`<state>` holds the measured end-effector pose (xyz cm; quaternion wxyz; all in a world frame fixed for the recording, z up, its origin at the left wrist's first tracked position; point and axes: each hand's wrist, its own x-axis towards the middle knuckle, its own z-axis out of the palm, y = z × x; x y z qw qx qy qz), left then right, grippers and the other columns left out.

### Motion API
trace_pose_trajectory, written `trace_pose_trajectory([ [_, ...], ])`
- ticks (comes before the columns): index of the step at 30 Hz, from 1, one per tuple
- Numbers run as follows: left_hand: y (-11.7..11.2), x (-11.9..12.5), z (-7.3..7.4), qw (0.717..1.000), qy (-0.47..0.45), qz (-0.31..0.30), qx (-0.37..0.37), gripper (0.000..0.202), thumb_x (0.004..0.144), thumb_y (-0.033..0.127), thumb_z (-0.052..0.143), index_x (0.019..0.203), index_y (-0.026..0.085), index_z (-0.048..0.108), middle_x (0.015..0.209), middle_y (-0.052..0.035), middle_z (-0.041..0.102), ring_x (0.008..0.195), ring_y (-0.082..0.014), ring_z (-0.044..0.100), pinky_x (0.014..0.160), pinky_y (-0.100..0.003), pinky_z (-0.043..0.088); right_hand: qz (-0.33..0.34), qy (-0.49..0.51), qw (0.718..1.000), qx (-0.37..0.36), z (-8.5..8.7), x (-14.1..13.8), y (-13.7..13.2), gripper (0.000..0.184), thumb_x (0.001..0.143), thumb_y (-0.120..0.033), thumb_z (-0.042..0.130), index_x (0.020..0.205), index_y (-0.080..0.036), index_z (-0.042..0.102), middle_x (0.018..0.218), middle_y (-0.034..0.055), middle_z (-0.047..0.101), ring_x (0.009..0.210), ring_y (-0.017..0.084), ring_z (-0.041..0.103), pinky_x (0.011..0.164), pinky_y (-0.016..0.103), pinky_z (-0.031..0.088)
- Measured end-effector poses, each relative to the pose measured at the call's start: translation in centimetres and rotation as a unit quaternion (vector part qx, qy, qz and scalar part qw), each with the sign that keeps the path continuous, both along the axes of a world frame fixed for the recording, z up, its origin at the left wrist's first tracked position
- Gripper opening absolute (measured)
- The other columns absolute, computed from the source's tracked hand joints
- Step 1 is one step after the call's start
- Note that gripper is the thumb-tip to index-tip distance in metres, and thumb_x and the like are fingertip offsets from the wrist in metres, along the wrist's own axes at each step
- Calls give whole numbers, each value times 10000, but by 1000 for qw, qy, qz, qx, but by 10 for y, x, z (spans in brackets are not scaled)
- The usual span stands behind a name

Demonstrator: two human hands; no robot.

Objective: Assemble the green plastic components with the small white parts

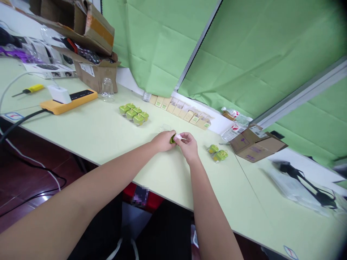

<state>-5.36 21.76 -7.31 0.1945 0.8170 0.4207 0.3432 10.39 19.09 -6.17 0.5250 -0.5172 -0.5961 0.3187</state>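
My left hand (163,140) and my right hand (189,146) meet over the pale green table (103,133). Between them they pinch a small green piece (172,139), and my right fingertips also hold a small white bit (179,137) against it. A group of several similar green pieces (133,112) stands to the left. A smaller loose cluster of green pieces (218,153) lies just right of my right hand. A row of small tan boxes (180,109) lines the table's back edge.
An orange power strip (69,101) with a white charger, a yellow screwdriver (28,90) and open cardboard boxes (92,54) sit far left. A small open carton (256,144) and plastic bottles (235,122) lie right. Green cloth hangs behind. A black cabled device (303,180) rests far right.
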Motion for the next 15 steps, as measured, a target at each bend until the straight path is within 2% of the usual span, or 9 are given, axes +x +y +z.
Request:
trace_pose_trajectory([
  [15,-4,0,4,1000,10,0,-6,177,799,305,611,937,218,544,903,-56,673,806,-217,633,610,-288,420,-5,-19,1000,-21,-2,1,2,423,645,-473,812,924,-223,617,978,43,666,804,173,638,701,314,542],
])
